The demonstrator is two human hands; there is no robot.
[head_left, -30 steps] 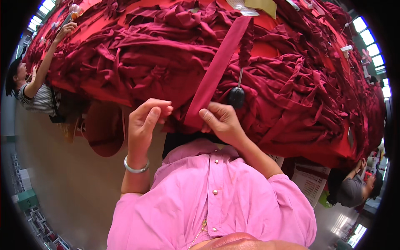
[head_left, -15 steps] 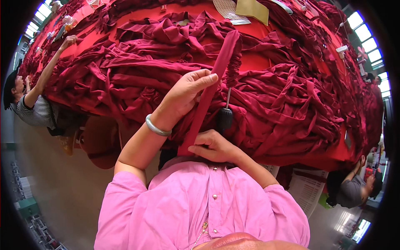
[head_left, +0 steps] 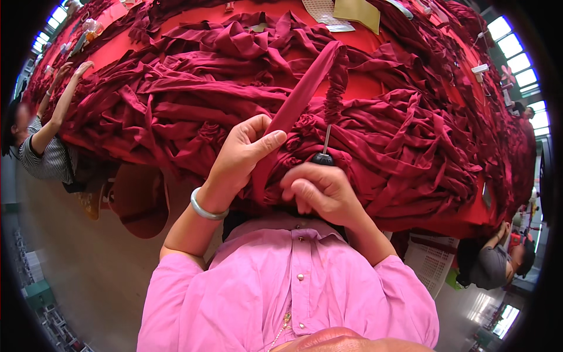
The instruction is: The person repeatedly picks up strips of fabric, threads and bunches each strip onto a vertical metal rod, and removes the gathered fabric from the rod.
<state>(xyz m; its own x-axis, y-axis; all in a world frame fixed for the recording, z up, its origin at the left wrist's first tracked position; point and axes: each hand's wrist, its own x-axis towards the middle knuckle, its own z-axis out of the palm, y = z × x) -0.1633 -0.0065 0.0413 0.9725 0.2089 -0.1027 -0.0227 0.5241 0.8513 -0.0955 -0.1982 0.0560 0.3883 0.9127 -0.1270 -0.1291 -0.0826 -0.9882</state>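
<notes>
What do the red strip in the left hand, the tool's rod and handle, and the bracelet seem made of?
Strip: soft, fairly matte cloth; it folds and bunches into puckers.
Rod: probably smooth metal, from its silvery shine.
Handle: dark plastic or rubber; its highlights suggest some gloss.
Bracelet: pale and polished, perhaps metal or stone.
</notes>
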